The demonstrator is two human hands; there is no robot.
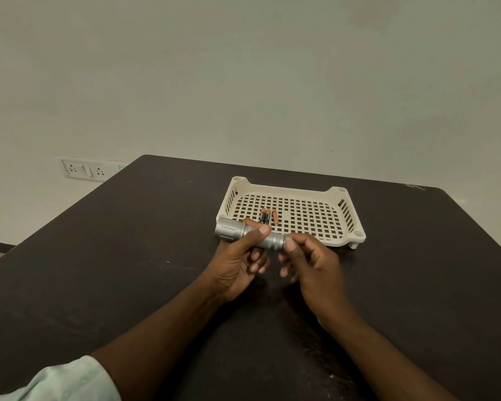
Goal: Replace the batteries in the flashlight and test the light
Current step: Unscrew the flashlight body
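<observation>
While the wall fills the upper view, a dark table [104,256] is spread beneath it, its far edge running just behind a cream tray [344,198] and its left edge slanting away toward wall sockets [81,168]. Wide bare room is left on the table to both sides of the hands and toward the viewer; the right far corner is rounded and lies well apart from the work.

The tray is set near the far middle of the table, and three batteries [268,216] are laid side by side on its perforated floor, toward its left front.

A silver flashlight [235,230] is held in the air just in front of the tray's near left corner, lens end to the left, tail to the right. Its barrel is wrapped by the left hand [237,270], thumb across the top and fingers curled beneath. The tail cap is pinched by the thumb and fingertips of the right hand [310,261], the remaining fingers being loosely curled.

The step in hand is judged to be work at the tail cap; whether it is being unscrewed or tightened cannot be told. A steady barrel grip and a twist at the cap would be called for next, kept low over the table, since a freed cap could roll toward an edge.
</observation>
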